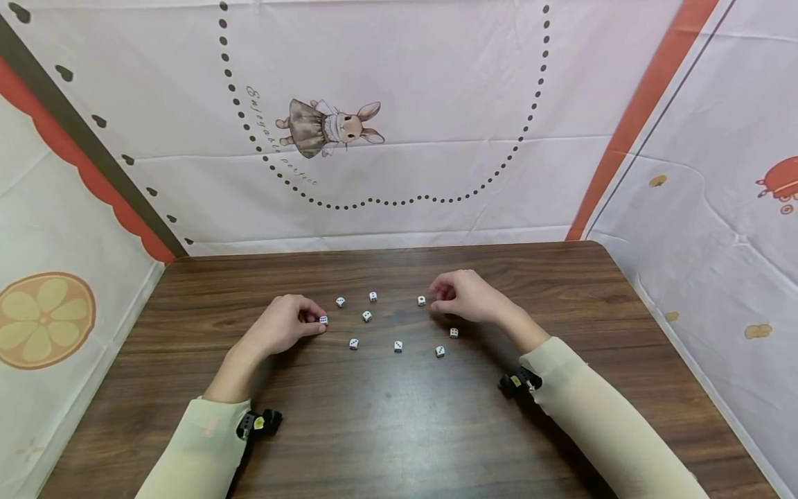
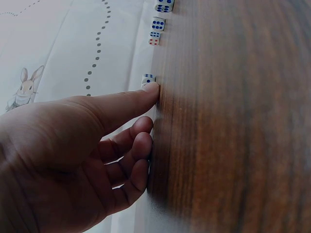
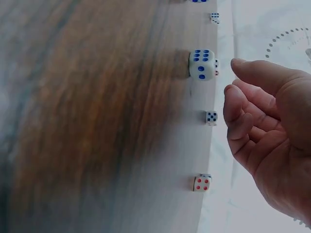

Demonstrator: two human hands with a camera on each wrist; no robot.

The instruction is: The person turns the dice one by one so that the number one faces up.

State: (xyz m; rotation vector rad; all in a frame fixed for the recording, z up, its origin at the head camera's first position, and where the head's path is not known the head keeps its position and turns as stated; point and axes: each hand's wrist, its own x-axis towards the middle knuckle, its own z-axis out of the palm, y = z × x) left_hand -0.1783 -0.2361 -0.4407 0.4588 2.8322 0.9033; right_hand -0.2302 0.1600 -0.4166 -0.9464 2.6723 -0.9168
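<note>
Small white dice lie scattered over the brown table. At the left end of the group, my left hand pinches one die between thumb and finger. In the left wrist view the thumb tip covers part of that die. My right hand hovers just right of another die, its fingers loosely bent and holding nothing. From the right wrist, a gap shows between the right hand and the dice, the largest in view being a die with blue pips.
Between the hands lie several more dice, among them a front left die, a front middle die and a front right die. Printed cloth hangs behind the wooden table and along both sides.
</note>
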